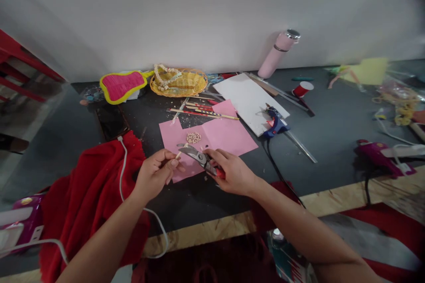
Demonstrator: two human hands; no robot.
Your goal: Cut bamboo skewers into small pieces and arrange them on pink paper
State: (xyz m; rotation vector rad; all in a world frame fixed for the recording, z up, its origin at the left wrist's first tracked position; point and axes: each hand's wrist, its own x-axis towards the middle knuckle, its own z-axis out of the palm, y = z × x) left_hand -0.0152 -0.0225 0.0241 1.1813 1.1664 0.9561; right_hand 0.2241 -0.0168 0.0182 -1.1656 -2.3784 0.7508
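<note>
Between its fingertips my left hand (156, 176) pinches a thin wooden stick (179, 154). My right hand (232, 173) is wrapped round the red handle of the pruning shears (201, 158). The blades of the shears are at the upper end of the stick. Just beyond them, a small pile of short cut pieces (193, 137) lies on pink paper (232, 136). Several pencils or sticks (202, 112) lie behind the paper.
A yellow basket (191, 83), a pink and yellow mirror-shaped object (122, 87), a phone (112, 121), a red cloth (89, 185), a white board (244, 97), a blue glue gun (275, 124) with its cord, a pink bottle (277, 55) and a red spool (303, 89) surround the hands.
</note>
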